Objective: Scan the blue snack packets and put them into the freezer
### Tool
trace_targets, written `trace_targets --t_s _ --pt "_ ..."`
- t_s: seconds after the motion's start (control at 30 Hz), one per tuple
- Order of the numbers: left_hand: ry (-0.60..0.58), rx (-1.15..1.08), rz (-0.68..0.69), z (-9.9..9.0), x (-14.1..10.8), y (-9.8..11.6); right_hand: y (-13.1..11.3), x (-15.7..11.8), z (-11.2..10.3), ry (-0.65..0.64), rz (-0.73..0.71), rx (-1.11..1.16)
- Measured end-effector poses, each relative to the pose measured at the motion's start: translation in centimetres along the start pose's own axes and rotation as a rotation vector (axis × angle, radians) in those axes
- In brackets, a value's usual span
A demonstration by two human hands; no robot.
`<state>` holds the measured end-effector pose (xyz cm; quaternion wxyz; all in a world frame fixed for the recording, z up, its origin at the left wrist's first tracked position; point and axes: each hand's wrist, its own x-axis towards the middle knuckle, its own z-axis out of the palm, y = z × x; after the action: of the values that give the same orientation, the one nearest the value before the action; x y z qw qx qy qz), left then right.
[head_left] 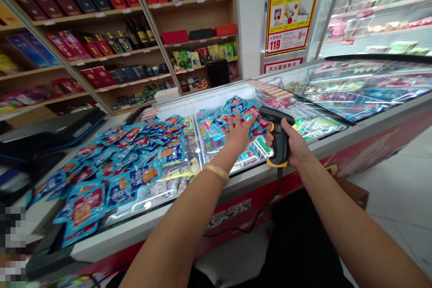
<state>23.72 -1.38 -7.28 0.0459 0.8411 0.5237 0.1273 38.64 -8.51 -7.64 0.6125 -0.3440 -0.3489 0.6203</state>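
Note:
My right hand (297,141) is wrapped round the grip of a black and yellow barcode scanner (279,137), its head pointing left over the snack packets. A cable hangs down from the scanner's base. Fingers spread, my left hand (239,134) rests on or just over a small heap of blue and red snack packets (236,105) on the freezer's glass top; whether it presses on one I cannot tell. A gold-coloured bangle (216,173) is on my left wrist. To the left, a larger pile of similar snack packets (135,144) spreads over the glass.
The chest freezer (324,148) runs across in front of me, with frozen goods under its glass. Shelves (148,6) of boxes and bottles stand behind. A black device (50,139) sits at the left, and a cardboard box (353,191) is on the floor at right.

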Motion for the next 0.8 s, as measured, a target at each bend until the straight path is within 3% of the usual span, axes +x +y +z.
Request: trace_targets --t_s 0.23,0.33,0.5,0.67,0.8 --pt "0.085 -0.013 0.05 -1.9 -3.1 -2.2 0.3 -0.3 0.8 0.028 0.013 0.027" --pt "0.17 0.001 -0.011 -3.1 -5.4 -5.2 1.0 -0.5 1.9 -0.017 0.016 0.037" --pt "0.31 0.102 -0.179 -5.4 -9.6 -12.1 3.0 -0.7 5.1 -0.102 0.062 0.056" --pt "0.136 0.249 -0.353 -6.4 -13.1 -16.0 5.3 -0.9 8.9 -0.189 0.114 0.06" --pt "0.128 0.335 -0.24 -5.8 -14.2 -16.0 6.7 -1.2 11.1 -0.263 0.156 0.057"
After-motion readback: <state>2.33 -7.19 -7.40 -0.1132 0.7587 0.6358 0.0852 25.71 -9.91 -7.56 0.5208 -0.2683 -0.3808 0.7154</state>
